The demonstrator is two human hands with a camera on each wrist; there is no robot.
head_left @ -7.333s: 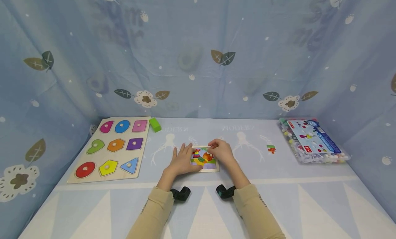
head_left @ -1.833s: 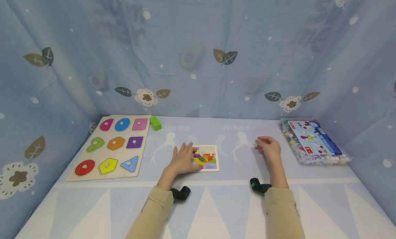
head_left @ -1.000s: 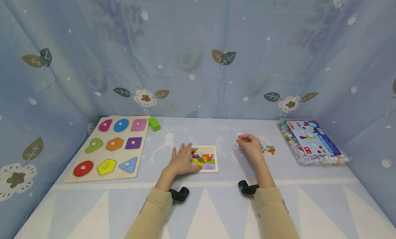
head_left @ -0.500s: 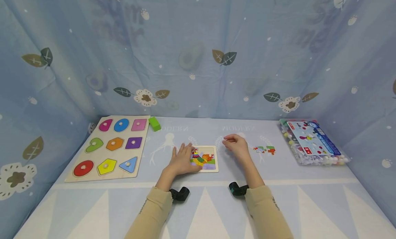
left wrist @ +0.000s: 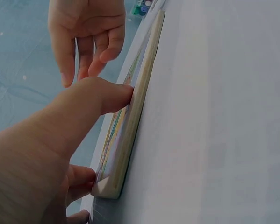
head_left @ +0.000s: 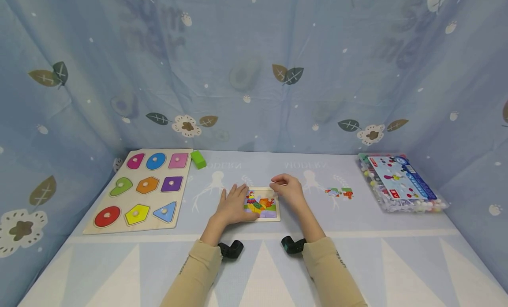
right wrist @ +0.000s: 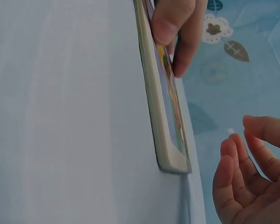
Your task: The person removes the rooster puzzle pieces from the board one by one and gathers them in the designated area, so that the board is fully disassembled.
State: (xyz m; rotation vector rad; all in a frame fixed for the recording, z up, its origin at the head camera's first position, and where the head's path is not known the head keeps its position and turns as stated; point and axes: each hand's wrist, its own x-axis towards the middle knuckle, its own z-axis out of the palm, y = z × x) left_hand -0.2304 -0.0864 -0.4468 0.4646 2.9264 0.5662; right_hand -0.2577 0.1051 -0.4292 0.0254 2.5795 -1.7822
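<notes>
A small wooden-framed picture puzzle [head_left: 267, 213] of a colourful bird lies on the table, bare wood showing along its upper part. Over its left side my left hand [head_left: 232, 205] is spread with straight fingers; in the left wrist view the thumb presses near the rim of the frame [left wrist: 130, 135]. My right hand [head_left: 289, 193] is above the frame's upper right corner. Its fingers are loosely bent, and the right wrist view shows nothing between the fingertips of that hand [right wrist: 256, 182]. Two small loose pieces, one red and pale [head_left: 333, 192], one green and orange [head_left: 347, 193], lie farther right.
A wooden shape board [head_left: 155, 210] with knobbed coloured shapes lies at the left, a green block [head_left: 198, 159] at its far right corner. At the right sits a clear box [head_left: 401, 183] of beads with a printed label. A patterned curtain [head_left: 254, 77] hangs behind the table.
A second loose piece now lies beside the green and orange one, and the puzzle's upper part shows bare wood. My right hand has come back left to the puzzle; my left stayed.
</notes>
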